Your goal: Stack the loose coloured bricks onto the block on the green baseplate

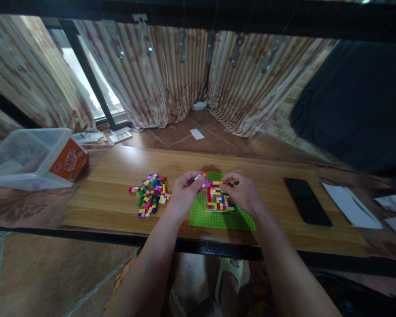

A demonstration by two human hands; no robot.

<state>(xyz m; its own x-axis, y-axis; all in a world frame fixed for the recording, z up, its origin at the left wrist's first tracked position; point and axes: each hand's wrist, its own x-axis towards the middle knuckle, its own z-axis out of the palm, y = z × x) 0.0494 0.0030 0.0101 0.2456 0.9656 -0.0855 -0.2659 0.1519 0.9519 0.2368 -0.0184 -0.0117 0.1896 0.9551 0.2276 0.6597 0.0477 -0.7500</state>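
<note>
A block of many-coloured toy bricks (219,199) stands on a green baseplate (201,218). My left hand (186,187) is closed on a few small toy bricks (202,177), pink, white and orange among them, at the block's upper left corner. My right hand (242,189) reaches over the block's right side with its fingers pinched at the top surface. Its fingertips hide whatever lies between them. Left of the baseplate lies a loose pile of toy bricks (152,196) in mixed colours.
On the wooden board (102,193), a black phone (307,201) lies to the right. White paper (350,206) is beyond it. A clear plastic bin (29,158) with an orange label stands at the far left. Striped curtains (171,79) hang behind.
</note>
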